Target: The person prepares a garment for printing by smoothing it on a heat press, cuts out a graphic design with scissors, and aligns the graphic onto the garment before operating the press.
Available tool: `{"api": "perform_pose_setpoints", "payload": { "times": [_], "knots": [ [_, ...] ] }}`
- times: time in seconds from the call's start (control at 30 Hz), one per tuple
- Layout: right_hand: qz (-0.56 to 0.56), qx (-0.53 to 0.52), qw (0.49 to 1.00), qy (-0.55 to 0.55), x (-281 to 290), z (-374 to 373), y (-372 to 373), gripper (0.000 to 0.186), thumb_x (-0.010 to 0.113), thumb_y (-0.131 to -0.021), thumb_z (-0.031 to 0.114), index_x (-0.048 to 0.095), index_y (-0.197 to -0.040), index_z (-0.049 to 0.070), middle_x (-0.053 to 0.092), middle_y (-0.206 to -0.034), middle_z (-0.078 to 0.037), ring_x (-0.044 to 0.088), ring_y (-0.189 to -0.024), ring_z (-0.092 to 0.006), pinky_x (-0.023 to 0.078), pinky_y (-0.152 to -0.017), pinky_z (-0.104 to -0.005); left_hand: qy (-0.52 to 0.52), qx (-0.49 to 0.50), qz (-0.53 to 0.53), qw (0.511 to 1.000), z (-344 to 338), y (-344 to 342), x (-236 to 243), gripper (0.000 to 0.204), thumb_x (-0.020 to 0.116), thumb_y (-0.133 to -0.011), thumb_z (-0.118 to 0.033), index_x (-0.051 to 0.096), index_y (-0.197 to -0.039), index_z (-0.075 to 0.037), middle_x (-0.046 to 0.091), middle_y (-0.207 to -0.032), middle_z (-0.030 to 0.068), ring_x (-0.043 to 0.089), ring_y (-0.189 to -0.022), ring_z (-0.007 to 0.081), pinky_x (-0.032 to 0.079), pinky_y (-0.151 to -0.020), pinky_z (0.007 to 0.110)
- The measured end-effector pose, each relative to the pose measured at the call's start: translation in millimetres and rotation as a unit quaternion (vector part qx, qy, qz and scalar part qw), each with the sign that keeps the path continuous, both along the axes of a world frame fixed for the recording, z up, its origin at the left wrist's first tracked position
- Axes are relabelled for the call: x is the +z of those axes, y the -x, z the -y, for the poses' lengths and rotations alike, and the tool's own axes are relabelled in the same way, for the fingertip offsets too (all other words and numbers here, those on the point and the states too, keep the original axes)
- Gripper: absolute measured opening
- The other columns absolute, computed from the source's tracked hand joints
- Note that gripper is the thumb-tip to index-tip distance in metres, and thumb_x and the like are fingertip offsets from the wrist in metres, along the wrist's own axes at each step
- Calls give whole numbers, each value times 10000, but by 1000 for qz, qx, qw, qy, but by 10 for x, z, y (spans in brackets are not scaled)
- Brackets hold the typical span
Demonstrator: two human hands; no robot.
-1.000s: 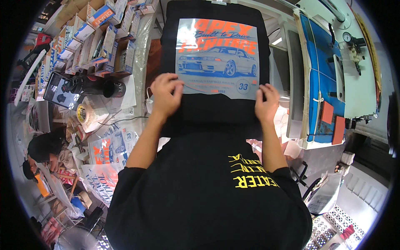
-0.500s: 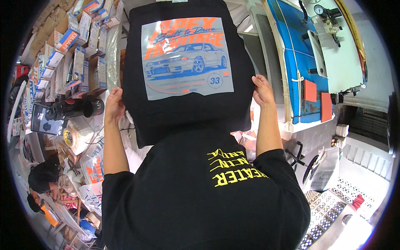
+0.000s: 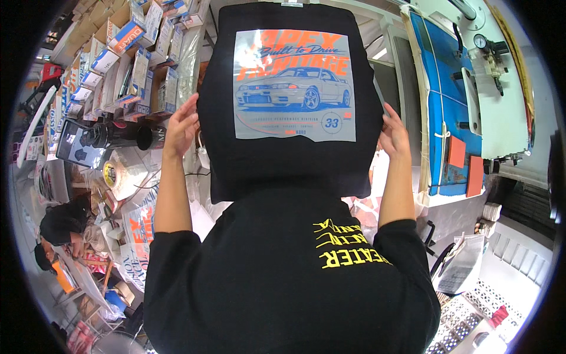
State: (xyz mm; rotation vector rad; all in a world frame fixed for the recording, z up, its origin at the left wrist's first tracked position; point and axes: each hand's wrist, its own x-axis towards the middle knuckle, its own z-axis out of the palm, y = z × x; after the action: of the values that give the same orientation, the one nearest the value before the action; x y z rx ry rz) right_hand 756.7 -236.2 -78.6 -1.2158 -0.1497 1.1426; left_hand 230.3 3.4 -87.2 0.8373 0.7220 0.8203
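Note:
A black T-shirt (image 3: 289, 168) lies spread out in front of me, its collar at the far end. On its upper part is a glossy, clear-looking transfer film (image 3: 295, 127) with a blue and grey car and orange lettering; its lower edge is uneven. Beside the shirt's left edge is my left hand (image 3: 181, 128), fingers stretched out. My right hand (image 3: 394, 133) is at the opposite edge, its fingers also extended, with the tips close to the fabric. Whether either hand still touches the cloth is hard to make out.
Open cardboard boxes (image 3: 127, 65) are piled at the left, above a dark bottle-like object (image 3: 121, 135) and a tablet (image 3: 79, 144). A machine with a blue panel (image 3: 436, 112) and a pressure gauge (image 3: 480, 41) stands at the right. Another person (image 3: 65, 221) is at the lower left.
My fingers have gone from gripping the shirt's side edges to lying straight beside them. The view has shifted, so the shirt sits farther right in the picture.

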Motion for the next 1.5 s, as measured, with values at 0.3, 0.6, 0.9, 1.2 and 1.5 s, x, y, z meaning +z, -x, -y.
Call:
{"api": "perform_pose_setpoints", "payload": {
  "times": [0.3, 0.6, 0.9, 1.2, 1.5],
  "knots": [
    [70, -1, 997, -8, 185, -619, -150, 626, 495, -931, -110, 416, -1504, 129, 380, -1538, -221, 461, -1357, -288, 390, -1137, -383, -125, 10, -157, 980, -303, 49, 22, 600, 608, -826, 88, 542, -1413, -18, 608, -1279, 25, 544, -853, 66, 443, -863, 213],
    [82, -23, 996, -4, 185, -528, -73, 604, 440, -950, -123, 378, -1514, 81, 465, -1492, -194, 484, -1352, -263, 404, -1122, -359, -133, -5, -128, 983, -208, -62, 335, 633, 641, -776, 62, 549, -1400, 2, 579, -1022, -82, 414, -754, 35, 354, -734, 178],
    [106, -41, 993, 21, 156, -512, -161, 633, 486, -926, -121, 393, -1512, 99, 419, -1525, -204, 423, -1395, -278, 351, -1157, -389, -166, -20, -169, 971, -314, -71, 196, 676, 601, -750, -5, 536, -1422, -19, 619, -1143, -35, 468, -782, 45, 405, -804, 201],
    [315, 9, 940, 128, 134, -525, -124, 471, 576, -904, -43, 580, -1365, 52, 564, -1404, -187, 534, -1294, -266, 425, -1081, -355, -231, -30, -424, 875, -298, -57, 152, 558, 607, -772, 36, 635, -1321, -57, 658, -1220, 43, 580, -849, 78, 468, -801, 236],
    [783, 158, 598, 67, 156, 21, 1164, 475, 683, -880, 253, 602, -1321, 96, 518, -1400, -161, 431, -1348, -372, 345, -1108, -505, -586, 33, -467, 661, 793, -826, 240, 314, 725, -821, -183, 707, -1114, -74, 631, -1287, 110, 538, -1262, 320, 336, -1119, 533]
  ]
}}
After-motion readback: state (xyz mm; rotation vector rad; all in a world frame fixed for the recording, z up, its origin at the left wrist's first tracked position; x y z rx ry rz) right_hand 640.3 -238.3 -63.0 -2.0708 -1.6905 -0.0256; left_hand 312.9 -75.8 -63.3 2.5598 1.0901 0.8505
